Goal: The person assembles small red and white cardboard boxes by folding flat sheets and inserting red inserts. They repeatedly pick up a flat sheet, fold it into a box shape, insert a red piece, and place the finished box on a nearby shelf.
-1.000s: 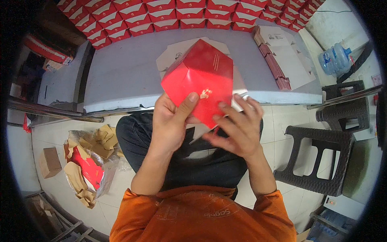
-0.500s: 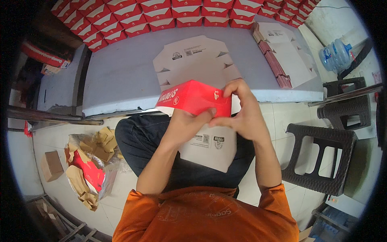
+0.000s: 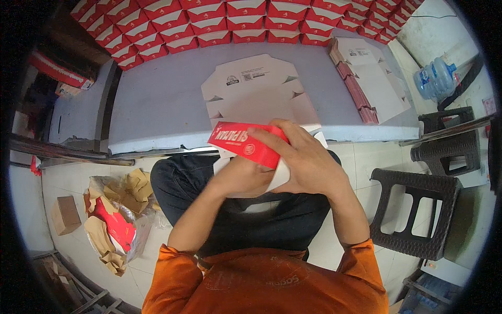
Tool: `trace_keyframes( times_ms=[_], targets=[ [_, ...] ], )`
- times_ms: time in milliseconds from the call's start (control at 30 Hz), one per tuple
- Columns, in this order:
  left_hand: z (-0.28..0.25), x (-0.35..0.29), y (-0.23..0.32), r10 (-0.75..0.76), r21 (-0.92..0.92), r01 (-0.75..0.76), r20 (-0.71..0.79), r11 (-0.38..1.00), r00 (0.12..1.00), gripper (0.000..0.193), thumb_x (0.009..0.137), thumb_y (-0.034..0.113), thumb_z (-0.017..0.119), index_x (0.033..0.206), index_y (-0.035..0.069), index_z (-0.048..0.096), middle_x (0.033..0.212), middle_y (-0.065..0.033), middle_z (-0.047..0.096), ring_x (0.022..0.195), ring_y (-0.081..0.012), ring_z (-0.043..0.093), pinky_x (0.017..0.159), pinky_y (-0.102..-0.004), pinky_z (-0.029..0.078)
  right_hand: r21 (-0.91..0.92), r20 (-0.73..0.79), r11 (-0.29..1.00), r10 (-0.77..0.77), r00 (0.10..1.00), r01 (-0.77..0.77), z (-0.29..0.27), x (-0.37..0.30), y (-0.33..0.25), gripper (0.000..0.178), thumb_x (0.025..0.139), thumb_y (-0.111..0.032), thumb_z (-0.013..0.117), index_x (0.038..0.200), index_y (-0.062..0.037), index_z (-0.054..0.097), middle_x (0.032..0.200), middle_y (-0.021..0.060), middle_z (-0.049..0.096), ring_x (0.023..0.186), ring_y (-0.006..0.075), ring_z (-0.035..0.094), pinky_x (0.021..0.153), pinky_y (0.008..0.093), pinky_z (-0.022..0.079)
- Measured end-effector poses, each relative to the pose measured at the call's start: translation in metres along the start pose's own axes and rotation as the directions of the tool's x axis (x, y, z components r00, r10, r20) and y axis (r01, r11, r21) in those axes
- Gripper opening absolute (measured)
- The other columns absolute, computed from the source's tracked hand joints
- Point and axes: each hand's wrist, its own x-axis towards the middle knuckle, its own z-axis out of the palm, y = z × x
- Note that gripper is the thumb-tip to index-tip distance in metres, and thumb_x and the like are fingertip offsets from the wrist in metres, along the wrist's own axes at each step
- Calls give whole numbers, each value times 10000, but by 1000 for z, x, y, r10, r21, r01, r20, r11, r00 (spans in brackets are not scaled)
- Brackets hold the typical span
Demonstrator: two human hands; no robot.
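Over my lap, a partly folded red and white cardboard box (image 3: 266, 152) is held between both hands. My right hand (image 3: 308, 162) is closed around its right side, with fingers stretched across the red top panel. My left hand (image 3: 238, 178) grips the box low on its near side; its fingertips go out of sight behind the cardboard. Just beyond the hands lies a flat, unfolded white box blank (image 3: 261, 86), printed side up, on the grey table (image 3: 162, 94).
Rows of folded red and white boxes (image 3: 246, 23) are stacked at the table's far side. A pile of flat blanks (image 3: 376, 81) lies at right. Dark plastic stools (image 3: 413, 209) and a water jug (image 3: 436, 78) stand right; an open bag with cardboard scraps (image 3: 112, 222) sits on the left floor.
The box has turned and folded inward, its white printed flap no longer hanging over my lap. My right hand has moved from pinching the corner to wrapping the side; my left hand has lowered.
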Motion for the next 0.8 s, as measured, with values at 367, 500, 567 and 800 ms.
trace_keyframes(
  times_ms=[367, 500, 567, 800],
  targets=[
    [21, -84, -48, -259, -795, -415, -556, 442, 790, 1226, 610, 709, 718, 1462, -24, 228, 1446, -216, 358, 1358, -293, 363, 1131, -427, 257, 816, 18, 422, 665, 746, -396, 57, -30, 10, 362, 943, -271, 587, 1162, 17, 591, 1195, 171, 600, 1054, 255, 589, 898, 354, 463],
    [-1, -42, 21, -4, -801, -127, -159, 585, 987, 1065, 652, 577, 657, 1450, -33, 301, 1407, -182, 400, 1323, -271, 391, 1105, -361, 272, 361, -661, 932, 271, 700, -20, 51, -7, -16, 471, 946, -473, 495, 1046, -55, 688, 1165, 211, 531, 1048, 312, 502, 928, 395, 377],
    [1, -45, 23, -29, -807, -135, -185, 575, 982, 1102, 631, 579, 692, 1450, -41, 293, 1391, -181, 412, 1304, -267, 411, 1098, -355, 275, 50, -632, 996, -31, 774, 80, 41, -15, -21, 555, 933, -570, 449, 1041, -89, 703, 1151, 187, 510, 1054, 324, 464, 941, 415, 347],
    [7, -59, 9, 76, -646, -150, -140, 749, 987, 1081, 648, 442, 697, 1484, -53, 222, 1452, -216, 353, 1359, -299, 343, 1134, -363, 211, 197, -623, 978, 72, 779, 67, 60, -38, -32, 742, 986, -588, 270, 856, -27, 738, 1063, 150, 543, 969, 252, 479, 899, 376, 366]
  ],
)
